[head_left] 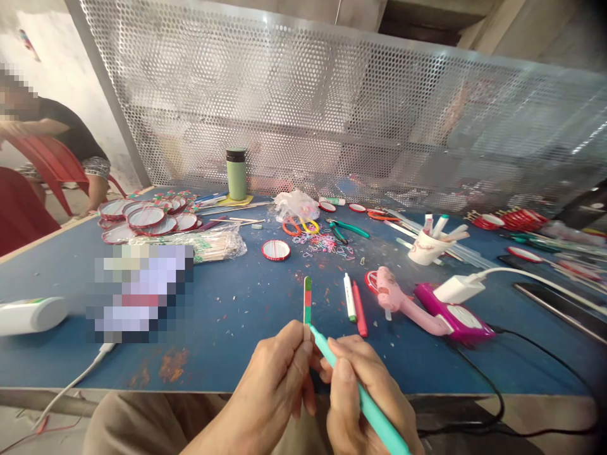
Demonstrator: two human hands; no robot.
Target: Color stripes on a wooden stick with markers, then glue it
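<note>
Between its thumb and fingers, my left hand (279, 363) pinches a wooden craft stick (308, 302) upright, near the table's front edge. Bands of green and red colour cover the stick's upper part, and its lower end is bare wood. My right hand (365, 392) grips a turquoise marker pen (374, 411), its tip touching the stick just above my left thumb. On the table beyond my right hand lie a white marker with a green end (349, 297) and a red marker (359, 308), side by side.
A pink glue gun (408, 303) rests against a magenta power strip (455, 319) with cables. Further back are a paper cup (425, 248) of markers, pliers (348, 229), scissors (301, 226), round red-rimmed lids (146, 217), a green bottle (236, 175) and a blurred-out phone-like object (147, 291).
</note>
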